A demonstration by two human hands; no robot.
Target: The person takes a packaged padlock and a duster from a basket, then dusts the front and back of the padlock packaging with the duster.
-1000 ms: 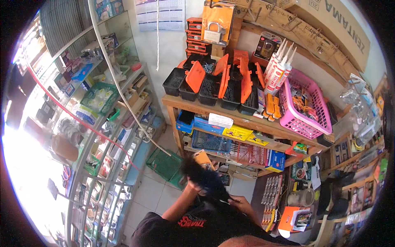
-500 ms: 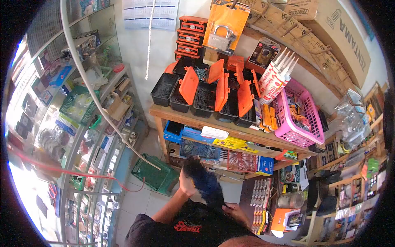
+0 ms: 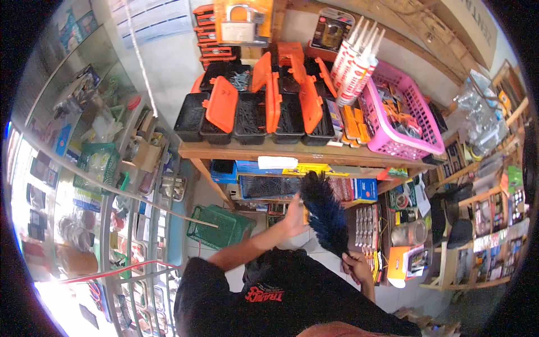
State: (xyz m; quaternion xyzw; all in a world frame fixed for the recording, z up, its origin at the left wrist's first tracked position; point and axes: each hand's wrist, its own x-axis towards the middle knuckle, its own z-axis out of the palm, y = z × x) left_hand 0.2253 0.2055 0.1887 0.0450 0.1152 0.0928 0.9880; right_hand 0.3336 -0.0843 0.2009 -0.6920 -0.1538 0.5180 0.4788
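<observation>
A dark blue-black feather duster (image 3: 327,216) slants across the space in front of the wooden shelf (image 3: 252,152). My right hand (image 3: 355,266) is closed round its handle at the lower end. My left hand (image 3: 295,218) is beside the upper part of the feathers, its fingers partly hidden behind them, with a small orange-yellow thing showing at the fingers. On the shelf top stand black bins with orange lids (image 3: 222,104), white sealant tubes (image 3: 356,70) and a pink basket (image 3: 404,143).
Glass display shelves (image 3: 115,191) run down the left side. A green basket (image 3: 216,226) is on the floor by them. A white rope (image 3: 140,59) hangs at the upper left. Packed racks (image 3: 477,213) and an orange box (image 3: 397,263) stand at the right.
The view has shifted, and the shelf appears further left. Both hands and the duster have moved right and up. The orange packet seen behind the duster earlier is now mostly hidden.
</observation>
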